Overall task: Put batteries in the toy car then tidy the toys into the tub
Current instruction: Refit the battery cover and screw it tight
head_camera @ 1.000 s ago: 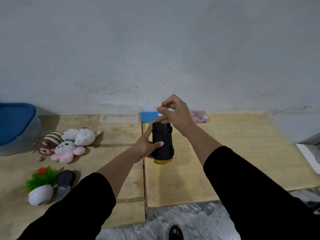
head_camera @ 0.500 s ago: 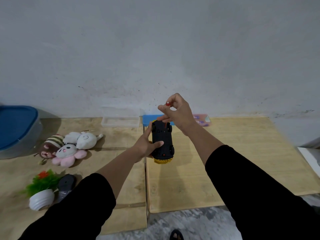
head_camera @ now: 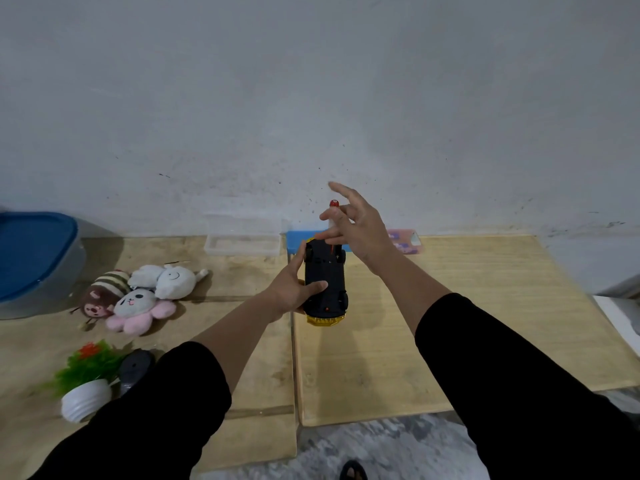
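Note:
The toy car (head_camera: 327,284) is held upside down above the wooden tabletop (head_camera: 450,323), black underside up, yellow body showing at its near end. My left hand (head_camera: 289,289) grips it from the left side, thumb across the underside. My right hand (head_camera: 365,230) pinches a small screwdriver (head_camera: 333,204) with a red cap, and its tip stands on the far end of the car's underside. The index finger sticks out straight. A grey tub (head_camera: 52,282) with a blue lid stands at the far left. Three plush toys (head_camera: 138,296) lie beside it.
A clear plastic tray (head_camera: 242,240), a blue box (head_camera: 296,237) and a pink pack (head_camera: 405,240) lie along the wall. A white pot with a green plant (head_camera: 86,386) and a dark object (head_camera: 135,367) sit at the near left. A foot shows on the floor below.
My right hand's fingers have spread out around the screwdriver as it turns on the car. The view has tilted up slightly. The left hand and car have held still.

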Action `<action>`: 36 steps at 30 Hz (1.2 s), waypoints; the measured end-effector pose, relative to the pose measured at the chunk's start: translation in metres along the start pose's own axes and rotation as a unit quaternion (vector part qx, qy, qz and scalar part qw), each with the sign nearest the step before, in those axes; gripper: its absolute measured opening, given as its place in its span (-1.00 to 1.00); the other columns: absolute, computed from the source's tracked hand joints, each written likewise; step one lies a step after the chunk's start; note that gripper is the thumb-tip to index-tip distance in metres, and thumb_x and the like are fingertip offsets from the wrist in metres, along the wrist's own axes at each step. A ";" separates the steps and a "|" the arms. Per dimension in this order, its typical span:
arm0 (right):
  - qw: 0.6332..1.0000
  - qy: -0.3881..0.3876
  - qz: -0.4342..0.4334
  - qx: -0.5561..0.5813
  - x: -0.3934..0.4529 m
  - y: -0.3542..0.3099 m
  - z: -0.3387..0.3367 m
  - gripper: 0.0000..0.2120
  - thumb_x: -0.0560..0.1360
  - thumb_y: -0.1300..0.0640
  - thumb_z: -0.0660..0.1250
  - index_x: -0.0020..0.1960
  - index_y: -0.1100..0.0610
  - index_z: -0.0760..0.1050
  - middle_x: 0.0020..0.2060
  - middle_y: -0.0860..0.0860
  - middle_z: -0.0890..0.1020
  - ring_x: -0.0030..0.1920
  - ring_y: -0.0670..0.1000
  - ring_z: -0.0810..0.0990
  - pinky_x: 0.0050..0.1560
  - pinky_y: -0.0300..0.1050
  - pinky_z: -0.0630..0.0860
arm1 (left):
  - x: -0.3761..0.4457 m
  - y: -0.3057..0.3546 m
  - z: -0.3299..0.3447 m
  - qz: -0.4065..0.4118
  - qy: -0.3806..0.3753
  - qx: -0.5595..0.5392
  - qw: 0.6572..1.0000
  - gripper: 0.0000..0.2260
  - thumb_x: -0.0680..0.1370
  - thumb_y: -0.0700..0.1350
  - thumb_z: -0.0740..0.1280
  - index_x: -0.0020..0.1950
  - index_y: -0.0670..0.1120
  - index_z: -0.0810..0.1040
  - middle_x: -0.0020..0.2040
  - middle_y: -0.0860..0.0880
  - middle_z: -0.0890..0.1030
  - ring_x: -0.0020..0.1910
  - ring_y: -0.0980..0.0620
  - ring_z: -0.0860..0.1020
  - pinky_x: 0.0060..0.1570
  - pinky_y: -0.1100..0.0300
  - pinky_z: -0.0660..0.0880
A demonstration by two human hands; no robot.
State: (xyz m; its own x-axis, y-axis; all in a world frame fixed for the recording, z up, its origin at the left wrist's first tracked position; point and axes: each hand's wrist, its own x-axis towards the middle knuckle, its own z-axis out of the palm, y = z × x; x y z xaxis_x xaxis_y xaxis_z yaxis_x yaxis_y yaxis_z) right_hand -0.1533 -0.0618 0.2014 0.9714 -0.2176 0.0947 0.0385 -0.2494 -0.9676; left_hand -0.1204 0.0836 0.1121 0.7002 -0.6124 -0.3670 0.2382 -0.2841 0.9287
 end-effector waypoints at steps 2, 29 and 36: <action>1.000 -0.005 0.002 0.008 -0.001 -0.001 0.001 -0.75 0.60 0.14 0.21 0.25 -0.06 0.43 -0.01 0.08 0.61 -0.19 0.09 0.71 -0.10 -0.07 0.63 | -0.001 0.002 -0.001 0.000 -0.001 0.000 1.000 -0.14 0.50 -0.10 0.42 0.51 0.31 -0.13 0.29 -0.11 0.52 -0.01 -0.06 0.65 -0.12 -0.04 0.64; 1.000 0.025 -0.009 -0.014 -0.018 -0.005 0.012 -0.84 0.57 0.23 0.24 0.12 0.07 0.44 0.00 0.20 0.56 -0.25 0.11 0.71 -0.17 -0.08 0.65 | -0.023 -0.004 0.002 0.003 -0.015 0.006 1.000 -0.14 0.50 -0.10 0.41 0.50 0.31 -0.14 0.15 -0.10 0.58 -0.05 -0.04 0.66 -0.18 0.02 0.64; 0.999 0.024 -0.017 -0.019 -0.020 0.000 0.013 -0.62 0.63 0.11 0.12 0.38 -0.17 0.19 -0.02 0.15 0.56 -0.22 0.07 0.71 -0.09 -0.09 0.64 | -0.025 -0.004 -0.005 0.009 -0.008 -0.005 1.000 -0.15 0.50 -0.12 0.42 0.51 0.30 -0.11 0.23 -0.12 0.56 -0.02 -0.09 0.66 -0.12 -0.06 0.63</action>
State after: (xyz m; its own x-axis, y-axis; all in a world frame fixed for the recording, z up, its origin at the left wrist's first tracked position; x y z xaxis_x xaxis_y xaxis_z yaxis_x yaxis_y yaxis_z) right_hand -0.1692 -0.0449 0.1964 0.9571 -0.2537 0.1401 0.0621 -0.2927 -0.9542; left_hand -0.1355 0.1032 0.1180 0.6932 -0.6291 -0.3518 0.2328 -0.2665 0.9353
